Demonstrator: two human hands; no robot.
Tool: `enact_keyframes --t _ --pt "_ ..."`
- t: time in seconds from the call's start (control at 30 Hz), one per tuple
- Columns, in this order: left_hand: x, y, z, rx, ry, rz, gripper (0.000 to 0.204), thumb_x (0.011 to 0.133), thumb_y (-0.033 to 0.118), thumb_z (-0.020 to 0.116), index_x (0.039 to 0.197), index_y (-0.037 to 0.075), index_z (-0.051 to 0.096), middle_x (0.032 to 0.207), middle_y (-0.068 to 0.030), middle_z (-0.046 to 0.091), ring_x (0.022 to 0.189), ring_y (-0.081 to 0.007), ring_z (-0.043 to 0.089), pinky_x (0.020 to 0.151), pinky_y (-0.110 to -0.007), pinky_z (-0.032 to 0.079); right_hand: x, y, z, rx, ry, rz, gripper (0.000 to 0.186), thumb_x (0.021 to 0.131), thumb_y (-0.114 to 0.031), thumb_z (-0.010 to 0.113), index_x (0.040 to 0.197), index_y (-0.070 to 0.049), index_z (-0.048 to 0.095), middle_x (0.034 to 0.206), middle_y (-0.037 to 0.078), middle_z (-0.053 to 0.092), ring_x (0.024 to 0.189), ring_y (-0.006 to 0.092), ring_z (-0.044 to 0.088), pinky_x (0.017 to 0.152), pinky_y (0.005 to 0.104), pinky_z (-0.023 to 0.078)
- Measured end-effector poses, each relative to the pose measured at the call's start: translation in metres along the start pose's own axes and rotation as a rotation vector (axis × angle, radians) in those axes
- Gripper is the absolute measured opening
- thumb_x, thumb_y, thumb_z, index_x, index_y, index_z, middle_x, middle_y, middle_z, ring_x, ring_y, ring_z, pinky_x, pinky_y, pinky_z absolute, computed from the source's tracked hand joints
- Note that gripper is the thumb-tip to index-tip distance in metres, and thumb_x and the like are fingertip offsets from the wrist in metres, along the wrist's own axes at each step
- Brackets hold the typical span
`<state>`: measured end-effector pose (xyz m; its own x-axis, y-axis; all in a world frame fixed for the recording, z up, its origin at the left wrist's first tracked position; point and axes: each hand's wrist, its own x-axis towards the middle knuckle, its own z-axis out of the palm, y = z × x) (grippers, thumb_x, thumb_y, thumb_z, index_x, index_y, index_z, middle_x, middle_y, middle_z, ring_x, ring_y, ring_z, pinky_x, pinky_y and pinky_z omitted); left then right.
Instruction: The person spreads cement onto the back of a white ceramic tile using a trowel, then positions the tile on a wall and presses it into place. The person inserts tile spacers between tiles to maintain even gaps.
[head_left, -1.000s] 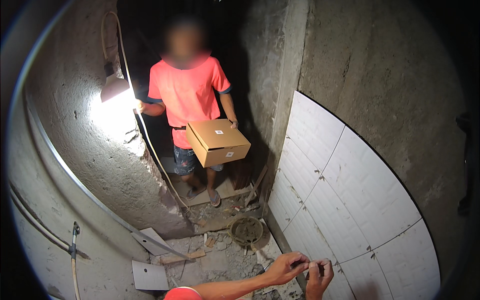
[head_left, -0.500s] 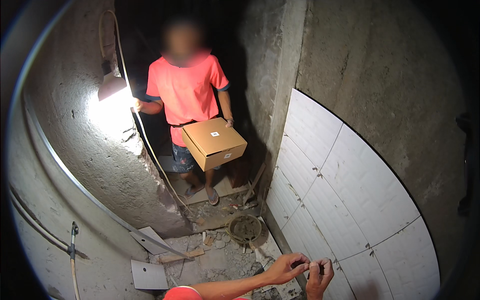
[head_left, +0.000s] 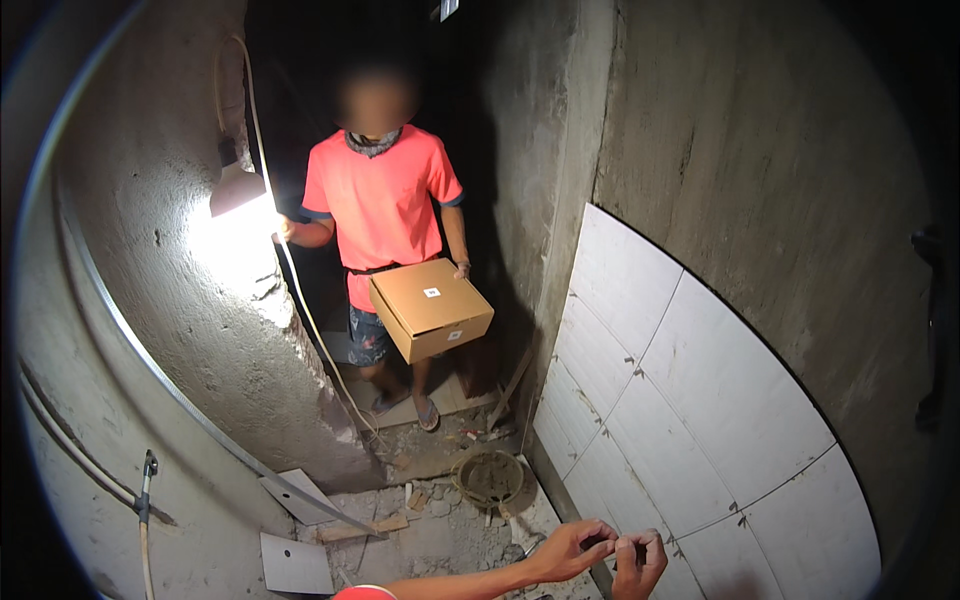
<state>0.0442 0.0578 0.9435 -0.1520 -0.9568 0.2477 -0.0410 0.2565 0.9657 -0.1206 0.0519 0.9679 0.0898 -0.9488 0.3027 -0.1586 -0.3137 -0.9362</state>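
Note:
My left hand (head_left: pixel 573 552) reaches in from the lower left, its fingers curled and thumb and fingertips pressed together. Touching or almost touching it, my right hand (head_left: pixel 638 566) is held up with its fingers bent in a pinch. Whatever may be between the fingertips is too small to make out. Both hands are in front of the lower part of a wall of white tiles (head_left: pixel 672 441), which have small dark pieces at their joints.
A person (head_left: pixel 385 200) in a coral shirt stands in the opening, one hand under a cardboard box (head_left: pixel 432 300), the other by the cable of a bright lamp (head_left: pixel 238 192). Rubble (head_left: pixel 440 540), a round basin (head_left: pixel 488 480), loose tiles (head_left: pixel 297 563) and a hose (head_left: pixel 147 520) lie below.
The view has tipped slightly upward, so the scene sits lower in the picture. My hands keep nearly the same pinched pose. The person still holds the box.

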Motion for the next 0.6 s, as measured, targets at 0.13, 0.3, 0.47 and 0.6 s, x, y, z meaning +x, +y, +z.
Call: enact_keyframes --t 0.13,0.3,0.47,0.6 --pt "-0.002 0.001 0.001 -0.009 0.03 0.036 0.022 0.1 0.019 0.068 0.11 0.0 0.067 0.092 -0.0096 0.068 0.083 -0.0192 0.065 0.075 -0.034 0.051 0.0 -0.013 -0.001 0.016 -0.003 0.018 0.013 0.098 -0.01 0.064 0.089 -0.002 0.06 0.08 0.001 0.059 0.07 0.0098 0.053 0.064 0.0272 0.045" --pt "-0.002 0.006 -0.001 0.053 0.065 0.125 0.02 0.098 0.017 0.07 0.107 -0.001 0.067 0.091 -0.0122 0.068 0.081 -0.0248 0.066 0.072 -0.036 0.051 -0.002 -0.018 0.001 0.041 0.004 0.051 0.011 0.098 -0.009 0.063 0.091 -0.001 0.06 0.081 0.002 0.059 0.071 0.0099 0.053 0.064 0.0266 0.045" --pt "-0.001 0.009 -0.003 0.067 0.054 0.105 0.019 0.098 0.017 0.071 0.105 -0.001 0.068 0.092 -0.0128 0.069 0.081 -0.0258 0.067 0.071 -0.037 0.051 -0.002 -0.011 0.004 0.064 0.018 0.026 0.01 0.098 -0.01 0.064 0.094 -0.001 0.061 0.082 0.001 0.06 0.072 0.0092 0.053 0.065 0.0255 0.046" --pt "-0.001 0.007 -0.001 0.032 0.04 0.099 0.02 0.098 0.018 0.071 0.105 0.0 0.068 0.092 -0.0126 0.068 0.082 -0.0254 0.066 0.072 -0.036 0.051 -0.002 -0.008 0.002 0.07 0.019 0.032 0.01 0.098 -0.01 0.065 0.094 -0.002 0.062 0.081 0.001 0.061 0.072 0.0087 0.054 0.065 0.0254 0.046"
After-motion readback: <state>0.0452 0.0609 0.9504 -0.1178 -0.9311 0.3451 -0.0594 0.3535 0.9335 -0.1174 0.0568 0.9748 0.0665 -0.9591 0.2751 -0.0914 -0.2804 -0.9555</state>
